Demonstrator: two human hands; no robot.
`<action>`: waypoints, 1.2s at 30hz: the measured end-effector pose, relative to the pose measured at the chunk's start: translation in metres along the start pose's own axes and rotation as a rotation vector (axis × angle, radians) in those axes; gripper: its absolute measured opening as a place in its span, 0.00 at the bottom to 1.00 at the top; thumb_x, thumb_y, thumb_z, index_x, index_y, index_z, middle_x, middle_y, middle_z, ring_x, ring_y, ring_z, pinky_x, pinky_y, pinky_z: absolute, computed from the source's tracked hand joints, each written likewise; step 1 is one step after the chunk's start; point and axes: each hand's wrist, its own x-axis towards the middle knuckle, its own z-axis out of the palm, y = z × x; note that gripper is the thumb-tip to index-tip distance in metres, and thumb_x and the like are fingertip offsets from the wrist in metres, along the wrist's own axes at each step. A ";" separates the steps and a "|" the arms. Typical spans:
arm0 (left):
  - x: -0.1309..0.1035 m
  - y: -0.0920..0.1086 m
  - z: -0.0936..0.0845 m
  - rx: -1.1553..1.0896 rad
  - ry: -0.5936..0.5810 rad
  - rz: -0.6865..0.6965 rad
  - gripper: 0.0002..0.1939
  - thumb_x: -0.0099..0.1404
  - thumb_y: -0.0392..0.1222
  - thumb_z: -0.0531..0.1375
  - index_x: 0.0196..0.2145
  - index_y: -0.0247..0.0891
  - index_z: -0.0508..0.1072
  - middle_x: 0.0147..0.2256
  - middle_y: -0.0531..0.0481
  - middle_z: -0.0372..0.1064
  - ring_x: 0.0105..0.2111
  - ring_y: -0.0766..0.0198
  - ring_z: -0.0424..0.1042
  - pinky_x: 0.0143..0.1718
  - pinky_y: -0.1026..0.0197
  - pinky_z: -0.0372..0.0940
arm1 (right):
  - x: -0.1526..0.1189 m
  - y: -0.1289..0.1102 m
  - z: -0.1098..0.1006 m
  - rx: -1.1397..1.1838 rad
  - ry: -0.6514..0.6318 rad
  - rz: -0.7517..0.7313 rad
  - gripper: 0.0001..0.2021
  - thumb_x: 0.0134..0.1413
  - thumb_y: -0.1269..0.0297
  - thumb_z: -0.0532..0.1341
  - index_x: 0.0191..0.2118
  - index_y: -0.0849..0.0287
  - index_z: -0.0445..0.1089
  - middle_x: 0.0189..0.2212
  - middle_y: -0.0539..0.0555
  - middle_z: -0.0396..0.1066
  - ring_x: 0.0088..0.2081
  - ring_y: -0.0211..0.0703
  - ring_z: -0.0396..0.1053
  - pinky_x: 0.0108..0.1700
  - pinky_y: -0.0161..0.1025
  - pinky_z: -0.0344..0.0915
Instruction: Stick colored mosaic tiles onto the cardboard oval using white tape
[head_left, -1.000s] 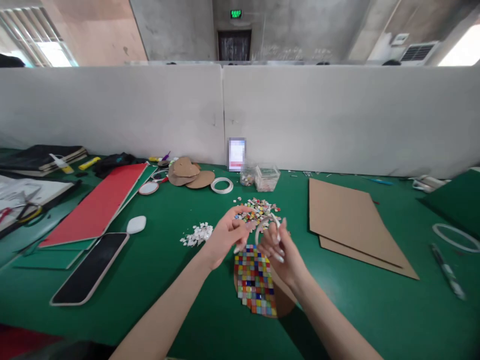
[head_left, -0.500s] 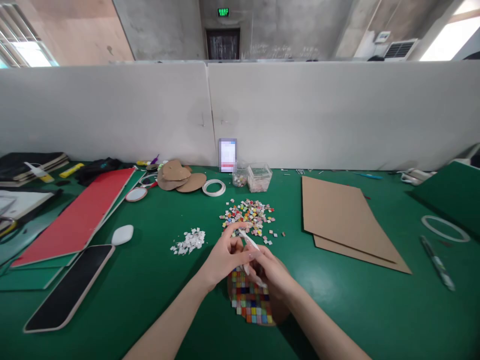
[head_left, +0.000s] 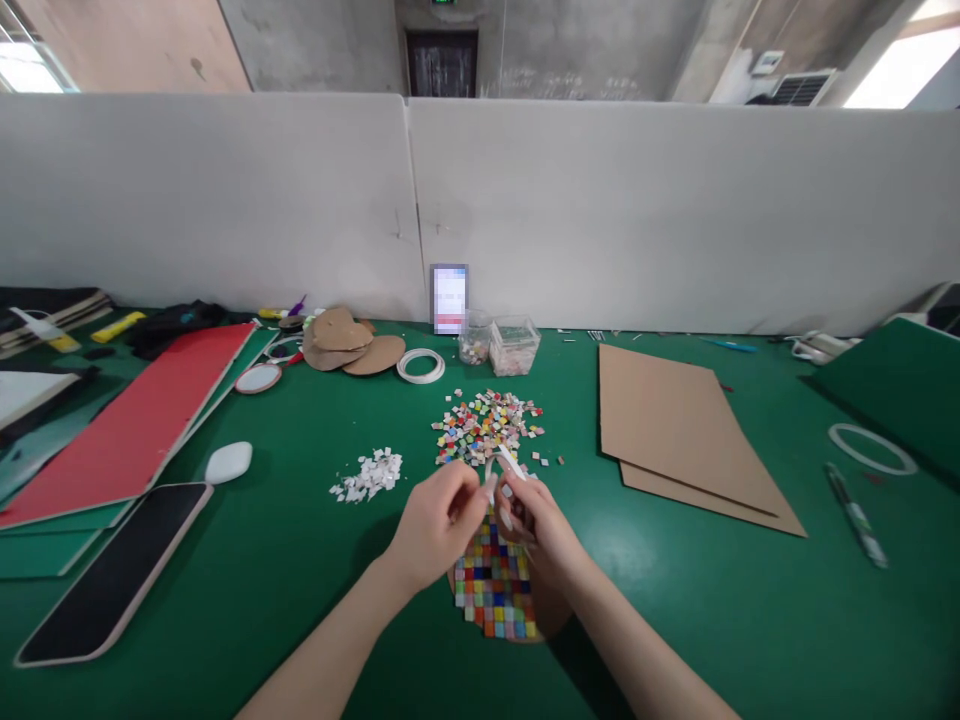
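Observation:
My left hand (head_left: 439,520) is closed, thumb and fingertips pinching the curled end of a strip of white tape (head_left: 511,462). Fingers of my right hand (head_left: 546,525) grip the same strip from the other side, its straight part pointing up and away. Both hands are raised over a round cardboard disc (head_left: 553,612), partly covered with rows of coloured mosaic tiles (head_left: 495,598); the hands hide its upper part. Just beyond them lies a heap of loose mosaic tiles (head_left: 487,418). Left of my left hand is a pile of small white paper bits (head_left: 370,474).
Clear plastic boxes (head_left: 514,347) of tiles stand by a propped phone (head_left: 449,300). Cardboard discs (head_left: 337,340) and a white tape roll (head_left: 421,366) lie left of them. Cardboard sheets (head_left: 667,430) and a pen (head_left: 856,515) are right; a black-topped pad (head_left: 112,580) and red board (head_left: 142,420) left.
My left hand has turned and closed into a tighter pinch on the strip's end, now showing its back. The strip is curled between the two hands. The view has tipped slightly down.

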 end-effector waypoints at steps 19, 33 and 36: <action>-0.001 -0.001 0.011 0.518 -0.152 0.322 0.09 0.62 0.34 0.44 0.27 0.38 0.60 0.23 0.54 0.62 0.20 0.68 0.61 0.20 0.65 0.52 | 0.004 0.011 -0.010 -0.432 0.176 -0.155 0.22 0.52 0.48 0.55 0.18 0.58 0.51 0.17 0.44 0.45 0.20 0.32 0.42 0.21 0.33 0.43; -0.001 0.003 0.002 0.131 -0.324 -0.019 0.05 0.60 0.36 0.48 0.26 0.38 0.58 0.21 0.58 0.54 0.20 0.71 0.54 0.22 0.67 0.49 | 0.002 0.011 -0.008 -0.302 0.085 -0.073 0.22 0.51 0.47 0.55 0.19 0.57 0.51 0.16 0.43 0.43 0.19 0.32 0.40 0.20 0.33 0.40; -0.001 0.000 0.004 0.033 -0.322 -0.068 0.06 0.58 0.36 0.50 0.24 0.38 0.56 0.21 0.58 0.52 0.21 0.72 0.53 0.22 0.68 0.49 | 0.002 0.012 -0.008 -0.283 0.090 -0.055 0.22 0.51 0.47 0.56 0.19 0.58 0.52 0.17 0.43 0.43 0.20 0.32 0.40 0.21 0.33 0.40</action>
